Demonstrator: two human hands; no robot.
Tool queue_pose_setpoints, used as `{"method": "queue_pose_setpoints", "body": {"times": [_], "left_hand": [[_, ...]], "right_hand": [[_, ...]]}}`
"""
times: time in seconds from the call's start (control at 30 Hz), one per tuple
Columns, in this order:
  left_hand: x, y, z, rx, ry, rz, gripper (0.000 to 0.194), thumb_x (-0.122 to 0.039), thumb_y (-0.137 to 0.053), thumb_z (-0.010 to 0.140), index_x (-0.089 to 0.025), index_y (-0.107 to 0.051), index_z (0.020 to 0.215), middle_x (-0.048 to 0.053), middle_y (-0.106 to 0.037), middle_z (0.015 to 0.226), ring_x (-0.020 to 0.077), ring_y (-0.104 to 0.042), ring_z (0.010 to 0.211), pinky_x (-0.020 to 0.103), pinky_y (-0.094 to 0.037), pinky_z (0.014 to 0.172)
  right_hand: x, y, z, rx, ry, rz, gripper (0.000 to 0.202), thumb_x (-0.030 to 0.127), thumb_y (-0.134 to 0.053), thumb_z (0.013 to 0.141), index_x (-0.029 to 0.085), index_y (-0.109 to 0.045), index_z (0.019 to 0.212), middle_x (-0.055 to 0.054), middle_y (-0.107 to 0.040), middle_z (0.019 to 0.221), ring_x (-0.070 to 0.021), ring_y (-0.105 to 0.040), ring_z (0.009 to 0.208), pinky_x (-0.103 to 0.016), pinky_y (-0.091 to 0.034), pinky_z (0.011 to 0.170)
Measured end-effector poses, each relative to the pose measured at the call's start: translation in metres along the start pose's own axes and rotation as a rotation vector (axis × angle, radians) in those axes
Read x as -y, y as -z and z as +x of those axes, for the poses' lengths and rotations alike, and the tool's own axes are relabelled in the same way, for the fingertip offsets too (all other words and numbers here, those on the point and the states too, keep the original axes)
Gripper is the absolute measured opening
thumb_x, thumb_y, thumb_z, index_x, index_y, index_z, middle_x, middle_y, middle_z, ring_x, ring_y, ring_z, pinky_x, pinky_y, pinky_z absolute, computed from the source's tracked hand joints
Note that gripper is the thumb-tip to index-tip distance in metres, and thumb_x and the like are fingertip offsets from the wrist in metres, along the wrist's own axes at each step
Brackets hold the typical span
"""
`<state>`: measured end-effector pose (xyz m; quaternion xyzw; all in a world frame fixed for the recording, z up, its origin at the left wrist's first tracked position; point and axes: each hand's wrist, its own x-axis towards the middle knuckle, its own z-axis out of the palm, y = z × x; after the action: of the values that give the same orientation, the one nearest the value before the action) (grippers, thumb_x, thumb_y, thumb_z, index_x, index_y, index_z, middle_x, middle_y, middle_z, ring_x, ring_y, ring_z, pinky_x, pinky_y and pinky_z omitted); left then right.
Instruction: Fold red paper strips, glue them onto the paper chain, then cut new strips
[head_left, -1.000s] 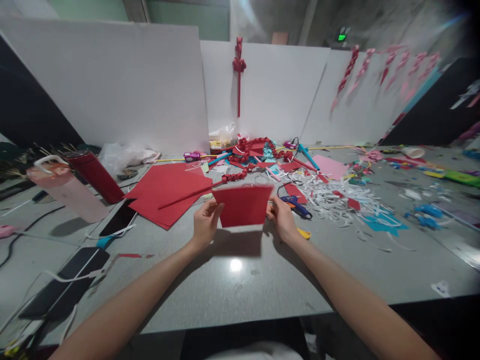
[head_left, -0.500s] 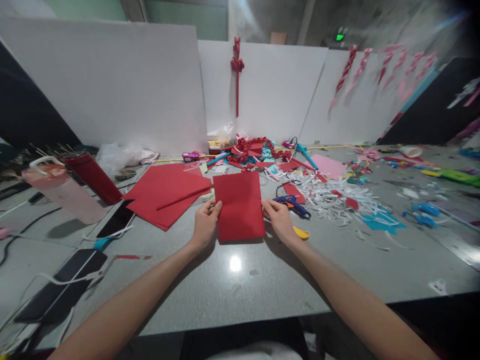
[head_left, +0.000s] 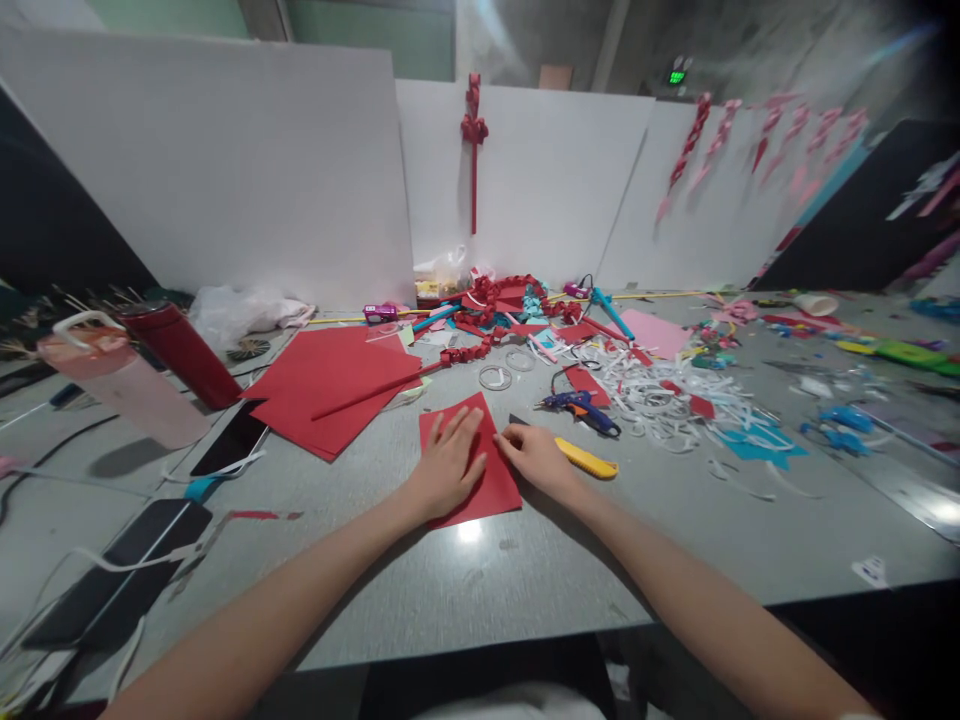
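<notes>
A red sheet of paper (head_left: 491, 490) lies on the grey table at the middle, turned at a slight angle. My left hand (head_left: 448, 470) rests flat on it with the fingers stretched out. My right hand (head_left: 534, 455) is at the sheet's right edge, its fingers pinched together on that edge. Just right of my right hand is a yellow cutter (head_left: 589, 459), whose dark blade end shows behind the fingers. Beyond it sits a dark blue glue gun (head_left: 581, 405). A clear tape ring (head_left: 495, 377) lies past the sheet.
Larger red sheets (head_left: 322, 400) with a red stick on them lie at the left, near a red bottle (head_left: 184, 355) and a pink bottle (head_left: 131, 390). White paper strips (head_left: 660, 385) are heaped at the right. A white board (head_left: 555, 190) stands behind.
The red sheet has come down onto the table, nearer me and rotated. My left hand has let go of its side edge and spread over it. The tape rings and cutter are uncovered.
</notes>
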<state>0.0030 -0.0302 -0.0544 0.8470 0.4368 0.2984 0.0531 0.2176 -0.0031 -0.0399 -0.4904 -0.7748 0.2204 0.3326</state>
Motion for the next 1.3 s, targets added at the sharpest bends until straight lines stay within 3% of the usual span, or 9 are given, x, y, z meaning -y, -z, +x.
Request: {"method": "queue_pose_setpoints", "body": {"times": [0.07, 0.17, 0.27, 0.4, 0.53, 0.67, 0.77, 0.87, 1.3], "left_hand": [[0.000, -0.006, -0.002, 0.108, -0.028, -0.014, 0.063, -0.038, -0.044, 0.106, -0.024, -0.028, 0.165, 0.012, -0.038, 0.168, 0.0280, -0.026, 0.159, 0.052, -0.017, 0.129], [0.006, -0.009, -0.004, 0.163, 0.003, -0.006, 0.062, -0.038, -0.045, 0.105, -0.024, -0.031, 0.165, 0.011, -0.036, 0.169, 0.0297, -0.025, 0.159, 0.052, -0.022, 0.128], [0.011, -0.003, -0.003, 0.189, 0.066, 0.041, 0.062, -0.037, -0.045, 0.105, -0.022, -0.033, 0.164, 0.011, -0.037, 0.168, 0.0320, -0.026, 0.159, 0.056, -0.022, 0.128], [0.012, 0.006, 0.000, 0.210, 0.032, 0.071, 0.055, -0.032, -0.043, 0.106, -0.022, -0.040, 0.160, 0.008, -0.045, 0.164, 0.0295, -0.029, 0.157, 0.055, -0.020, 0.129], [0.007, 0.012, 0.002, 0.251, -0.087, 0.019, 0.047, -0.032, -0.040, 0.108, -0.023, -0.050, 0.153, 0.007, -0.053, 0.159, 0.0247, -0.038, 0.153, 0.051, -0.019, 0.129], [0.006, 0.011, 0.001, 0.314, -0.169, -0.010, 0.044, -0.033, -0.039, 0.109, -0.025, -0.057, 0.148, 0.006, -0.054, 0.158, 0.0231, -0.040, 0.152, 0.050, -0.023, 0.128], [0.007, 0.009, 0.000, 0.333, -0.178, -0.013, 0.043, -0.032, -0.039, 0.109, -0.026, -0.058, 0.147, 0.006, -0.054, 0.158, 0.0223, -0.042, 0.151, 0.049, -0.025, 0.127], [0.008, 0.008, 0.000, 0.335, -0.170, -0.021, 0.043, -0.030, -0.040, 0.108, -0.025, -0.058, 0.147, 0.007, -0.054, 0.157, 0.0219, -0.043, 0.151, 0.049, -0.027, 0.126], [0.006, 0.009, 0.001, 0.334, -0.186, 0.012, 0.042, -0.027, -0.044, 0.107, -0.023, -0.058, 0.146, 0.009, -0.055, 0.157, 0.0250, -0.044, 0.150, 0.053, -0.031, 0.124]], "right_hand": [[0.001, 0.011, 0.001, 0.034, -0.005, -0.126, 0.027, 0.039, -0.057, 0.100, 0.023, -0.074, 0.087, -0.006, -0.076, 0.082, -0.0213, -0.065, 0.072, -0.031, -0.039, 0.067], [-0.001, 0.035, -0.002, 0.066, -0.005, -0.347, 0.021, 0.037, -0.062, 0.098, 0.020, -0.073, 0.100, -0.013, -0.075, 0.100, -0.0263, -0.067, 0.092, -0.034, -0.043, 0.079], [-0.008, 0.055, -0.015, 0.084, -0.110, -0.661, 0.032, 0.041, -0.068, 0.095, 0.014, -0.070, 0.113, -0.021, -0.068, 0.120, -0.0366, -0.060, 0.115, -0.040, -0.042, 0.090], [-0.016, 0.066, -0.036, 0.201, -0.241, -0.903, 0.031, 0.036, -0.063, 0.098, 0.010, -0.066, 0.116, -0.023, -0.064, 0.124, -0.0395, -0.056, 0.118, -0.046, -0.040, 0.093], [-0.006, 0.073, -0.058, 0.228, -0.181, -0.823, 0.019, 0.028, -0.055, 0.100, 0.013, -0.063, 0.108, -0.019, -0.065, 0.118, -0.0338, -0.059, 0.112, -0.042, -0.040, 0.091], [0.025, 0.083, -0.097, 0.214, -0.190, -0.511, 0.025, 0.039, -0.046, 0.106, 0.018, -0.059, 0.101, -0.011, -0.067, 0.098, -0.0251, -0.062, 0.089, -0.035, -0.043, 0.079], [0.050, 0.089, -0.130, 0.300, -0.204, -0.286, 0.027, 0.046, -0.047, 0.105, 0.022, -0.059, 0.102, -0.007, -0.068, 0.101, -0.0215, -0.063, 0.086, -0.032, -0.045, 0.075], [0.063, 0.087, -0.154, 0.328, -0.214, -0.242, 0.021, 0.043, -0.052, 0.103, 0.024, -0.059, 0.107, -0.006, -0.067, 0.106, -0.0214, -0.064, 0.090, -0.033, -0.046, 0.079], [0.048, 0.065, -0.171, 0.226, -0.260, -0.216, 0.019, 0.037, -0.049, 0.103, 0.023, -0.061, 0.105, -0.007, -0.068, 0.107, -0.0227, -0.066, 0.094, -0.036, -0.050, 0.084]]}}
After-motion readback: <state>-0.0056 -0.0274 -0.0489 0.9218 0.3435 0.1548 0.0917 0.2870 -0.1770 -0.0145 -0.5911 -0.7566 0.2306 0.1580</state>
